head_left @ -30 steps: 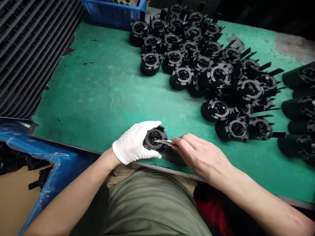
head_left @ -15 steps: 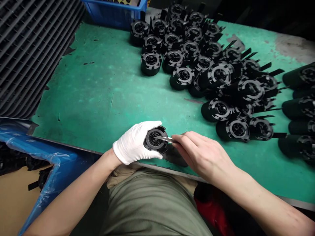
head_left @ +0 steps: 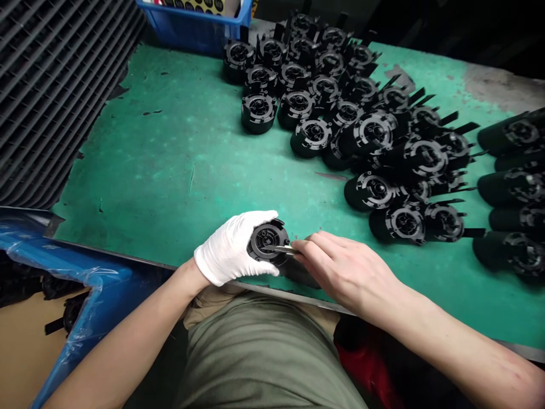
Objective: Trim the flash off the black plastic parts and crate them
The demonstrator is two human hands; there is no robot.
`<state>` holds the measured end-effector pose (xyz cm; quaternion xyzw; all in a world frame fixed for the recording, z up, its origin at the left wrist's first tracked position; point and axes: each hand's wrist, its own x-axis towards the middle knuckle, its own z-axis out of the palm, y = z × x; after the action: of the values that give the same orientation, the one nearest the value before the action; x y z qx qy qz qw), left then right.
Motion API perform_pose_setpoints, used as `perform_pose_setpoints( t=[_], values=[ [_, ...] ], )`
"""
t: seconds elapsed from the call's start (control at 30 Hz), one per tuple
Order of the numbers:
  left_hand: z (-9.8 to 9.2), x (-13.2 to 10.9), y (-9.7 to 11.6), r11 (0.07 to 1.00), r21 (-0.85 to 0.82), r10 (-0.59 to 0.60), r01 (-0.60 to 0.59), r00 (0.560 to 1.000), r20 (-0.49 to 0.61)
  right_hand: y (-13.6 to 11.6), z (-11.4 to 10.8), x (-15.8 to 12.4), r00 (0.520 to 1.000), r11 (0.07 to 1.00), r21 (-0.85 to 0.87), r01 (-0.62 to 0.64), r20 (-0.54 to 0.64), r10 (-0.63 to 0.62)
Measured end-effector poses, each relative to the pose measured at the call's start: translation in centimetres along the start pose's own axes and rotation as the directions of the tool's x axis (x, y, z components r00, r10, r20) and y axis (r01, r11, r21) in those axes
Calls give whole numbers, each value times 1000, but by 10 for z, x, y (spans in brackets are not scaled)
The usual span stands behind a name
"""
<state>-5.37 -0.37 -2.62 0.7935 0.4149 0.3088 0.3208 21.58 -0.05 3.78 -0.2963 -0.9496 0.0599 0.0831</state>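
My left hand (head_left: 225, 247), in a white glove, wraps round a round black plastic housing (head_left: 262, 241) at the table's front edge. The housing's round face, with rings and a small centre hub, is turned up towards me. In my bare right hand (head_left: 336, 261) is a thin, pointed metal tool (head_left: 281, 249), pinched between the fingers; whether it is a knife or tweezers I cannot tell. Its tip lies over the housing's face, just below the hub. My right fingers hide the tool's rear part.
Several similar black housings (head_left: 313, 136) stand grouped on the green table (head_left: 157, 170), with more at the right edge. A blue bin (head_left: 196, 28) sits at the back. Black ribbed trays (head_left: 55, 96) are stacked left. A plastic-lined blue box (head_left: 91, 292) stands lower left.
The tool's tip has shifted slightly down and left across the housing's face, along with my right hand. My left hand keeps its hold on the housing. The camera view has shifted slightly.
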Motion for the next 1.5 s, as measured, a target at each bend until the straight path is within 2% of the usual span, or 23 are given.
perform_pose_setpoints(
  t=[0.13,0.2,0.4,0.57,0.63,0.73,0.83,1.03,1.2,1.5],
  values=[
    [-1,0,0,1000,1,8,-8,1000,2,4,2,-4,992,989,108,-98,-74,106],
    [-1,0,0,1000,3,16,-16,1000,3,4,3,-5,988,989,101,-112,-93,121],
    [0,1,0,999,5,43,-43,999,-12,6,2,0,996,997,-19,-70,-50,69],
    [0,2,1,999,-4,47,-47,999,-12,11,-1,4,999,998,-50,35,28,-34],
    [-1,2,1,1000,-10,26,-26,1000,-4,12,-3,4,1000,999,-32,29,4,-29],
    [-1,1,2,1000,-12,-3,3,1000,14,11,-3,2,996,999,28,-40,-74,42],
    [-2,1,2,1000,-2,-5,5,1000,16,10,-1,-3,993,994,67,-87,-70,92],
    [-2,2,1,1000,25,13,-13,1000,12,5,7,-8,996,1000,-3,-2,-89,2],
    [-2,2,3,999,35,40,-39,999,-3,0,13,-9,994,999,-30,-32,-103,28],
    [-2,1,3,999,31,8,-9,1000,10,-2,14,-10,992,998,-51,-31,-122,24]
  ],
)
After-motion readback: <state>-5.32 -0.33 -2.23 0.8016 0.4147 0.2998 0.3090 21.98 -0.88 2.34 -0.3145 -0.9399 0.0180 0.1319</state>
